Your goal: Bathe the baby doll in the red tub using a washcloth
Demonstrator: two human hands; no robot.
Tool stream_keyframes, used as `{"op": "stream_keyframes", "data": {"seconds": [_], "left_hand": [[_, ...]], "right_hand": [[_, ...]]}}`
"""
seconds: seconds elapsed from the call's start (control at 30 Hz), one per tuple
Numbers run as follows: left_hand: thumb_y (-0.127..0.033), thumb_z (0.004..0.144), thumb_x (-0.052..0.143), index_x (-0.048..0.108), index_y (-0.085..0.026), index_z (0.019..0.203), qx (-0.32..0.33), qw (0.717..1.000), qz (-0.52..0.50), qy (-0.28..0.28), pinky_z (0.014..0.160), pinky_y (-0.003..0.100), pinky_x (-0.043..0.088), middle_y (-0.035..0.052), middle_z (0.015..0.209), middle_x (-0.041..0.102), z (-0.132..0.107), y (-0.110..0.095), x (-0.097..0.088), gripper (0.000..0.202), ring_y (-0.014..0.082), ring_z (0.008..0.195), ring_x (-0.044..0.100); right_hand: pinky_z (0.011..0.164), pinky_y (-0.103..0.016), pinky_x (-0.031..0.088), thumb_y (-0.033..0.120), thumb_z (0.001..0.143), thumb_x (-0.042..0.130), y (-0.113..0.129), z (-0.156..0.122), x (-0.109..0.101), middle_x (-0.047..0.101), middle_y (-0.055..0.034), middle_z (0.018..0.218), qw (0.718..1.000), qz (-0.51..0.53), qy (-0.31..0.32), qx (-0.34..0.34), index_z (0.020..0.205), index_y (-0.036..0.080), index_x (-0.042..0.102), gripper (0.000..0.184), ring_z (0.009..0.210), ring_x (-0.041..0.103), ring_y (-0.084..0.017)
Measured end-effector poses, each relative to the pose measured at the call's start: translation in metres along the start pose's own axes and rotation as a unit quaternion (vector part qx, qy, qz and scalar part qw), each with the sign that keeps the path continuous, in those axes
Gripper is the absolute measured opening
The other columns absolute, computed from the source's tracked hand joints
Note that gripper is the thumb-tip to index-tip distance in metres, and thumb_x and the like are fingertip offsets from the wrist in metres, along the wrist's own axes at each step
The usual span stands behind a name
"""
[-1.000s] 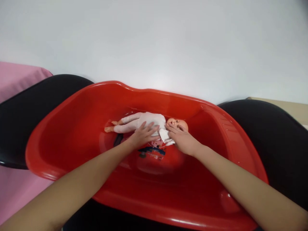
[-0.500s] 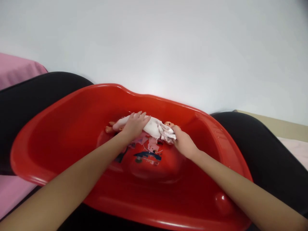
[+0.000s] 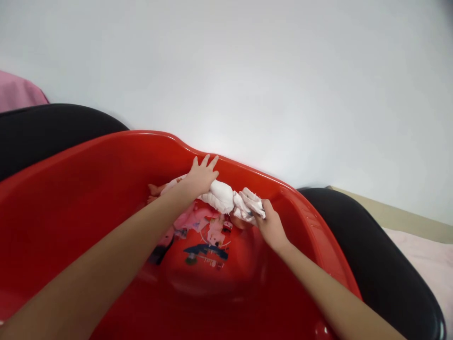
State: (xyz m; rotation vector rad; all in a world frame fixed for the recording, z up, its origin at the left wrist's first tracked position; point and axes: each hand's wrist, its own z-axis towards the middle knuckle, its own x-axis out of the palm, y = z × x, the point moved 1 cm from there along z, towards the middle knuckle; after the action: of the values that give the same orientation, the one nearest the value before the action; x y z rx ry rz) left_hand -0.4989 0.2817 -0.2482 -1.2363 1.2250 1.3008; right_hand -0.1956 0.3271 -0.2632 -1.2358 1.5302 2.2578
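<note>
A baby doll [image 3: 221,196] with a white cloth body lies across the far part of a red plastic baby tub [image 3: 88,198]. Its legs point left and its head is hidden behind my right hand. My left hand [image 3: 201,176] lies over the doll's middle with the fingers stretched out. My right hand [image 3: 269,225] is closed on a bunched white cloth [image 3: 249,205] at the doll's head end. A colourful cartoon print [image 3: 205,236] marks the tub floor below the doll.
The tub rests on black rounded chair seats [image 3: 382,264], with another black seat [image 3: 49,130] at the left. A pink cloth [image 3: 17,92] shows at the far left edge. A plain white wall [image 3: 247,71] stands behind. A beige and pale pink surface [image 3: 424,241] lies at the right.
The doll has been rolled away from me toward the tub's far wall, and its face has gone out of sight. My left hand moved up over its body; my right hand bunched the cloth.
</note>
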Motion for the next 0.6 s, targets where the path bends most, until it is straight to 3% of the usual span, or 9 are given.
{"op": "stream_keyframes", "data": {"seconds": [0.2,0.37,0.5,0.6], "left_hand": [[-0.021,0.086,0.088,0.070,-0.017,0.153,-0.017,0.996,-0.064,0.063,0.126,0.088,0.031,0.0247,0.191,0.009,0.022,0.014,-0.003,0.069,0.0540,0.174,0.019],[-0.036,0.085,0.094,0.076,-0.015,0.144,-0.002,0.997,-0.056,0.044,0.132,0.085,0.024,0.0263,0.189,0.019,0.034,0.024,-0.004,0.065,0.0507,0.174,0.023],[-0.030,0.080,0.098,0.081,-0.015,0.137,-0.002,0.996,-0.084,0.043,0.129,0.087,0.027,0.0258,0.188,0.023,0.035,0.028,-0.006,0.061,0.0516,0.170,0.030],[-0.023,0.080,0.095,0.084,-0.019,0.131,-0.007,0.993,-0.104,0.049,0.125,0.086,0.037,0.0231,0.189,0.023,0.036,0.029,-0.008,0.052,0.0501,0.166,0.037]], "right_hand": [[0.083,-0.041,0.062,0.057,0.096,0.067,0.007,0.000,-0.002,0.081,-0.0101,0.105,0.996,0.011,-0.086,0.029,0.106,0.024,0.063,0.035,0.094,0.074,-0.030],[0.083,-0.041,0.060,0.065,0.099,0.066,0.006,0.005,-0.009,0.079,-0.0089,0.103,0.991,-0.001,-0.121,0.049,0.104,0.024,0.064,0.042,0.091,0.072,-0.029],[0.077,-0.040,0.060,0.058,0.102,0.060,0.015,0.017,-0.008,0.081,-0.0105,0.101,0.993,-0.065,-0.094,-0.002,0.114,0.021,0.067,0.039,0.085,0.074,-0.029],[0.084,-0.043,0.064,0.045,0.104,0.056,0.032,0.037,0.011,0.084,-0.0147,0.111,0.982,-0.142,-0.062,-0.106,0.126,0.020,0.070,0.035,0.094,0.079,-0.032]]}}
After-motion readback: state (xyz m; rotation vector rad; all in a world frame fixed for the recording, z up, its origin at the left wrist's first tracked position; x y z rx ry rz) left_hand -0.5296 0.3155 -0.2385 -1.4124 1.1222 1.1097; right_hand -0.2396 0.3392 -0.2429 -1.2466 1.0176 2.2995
